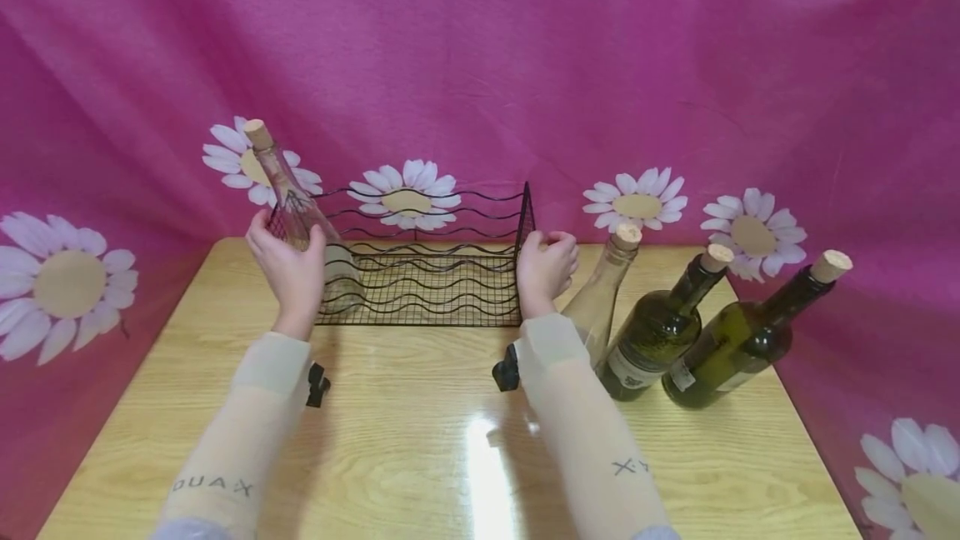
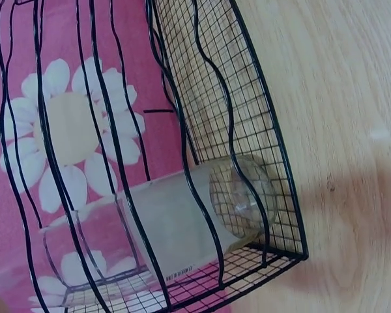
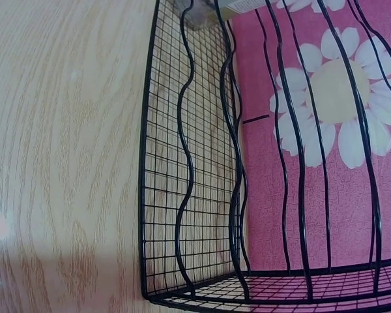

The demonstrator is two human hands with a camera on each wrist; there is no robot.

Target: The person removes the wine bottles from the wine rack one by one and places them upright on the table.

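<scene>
A black wire wine rack [image 1: 420, 286] with wavy bars and mesh sides stands at the back of the table. In its left end leans a clear, corked bottle [image 1: 341, 269] with a pale label; its neck tilts up to the left. My left hand [image 1: 288, 269] grips this bottle beside the rack's left side, thumb and fingers on either side of the glass. In the left wrist view, the bottle's base [image 2: 244, 202] shows behind the bars. My right hand [image 1: 543, 269], fingers curled, holds the rack's right mesh side [image 1: 527, 223].
Right of the rack stand another clear corked bottle [image 1: 600, 294], partly hidden by the right forearm, and two dark green corked bottles [image 1: 656, 332] [image 1: 735, 348]. A pink cloth [image 1: 480, 65] with white flowers hangs behind the wooden table [image 1: 397, 423].
</scene>
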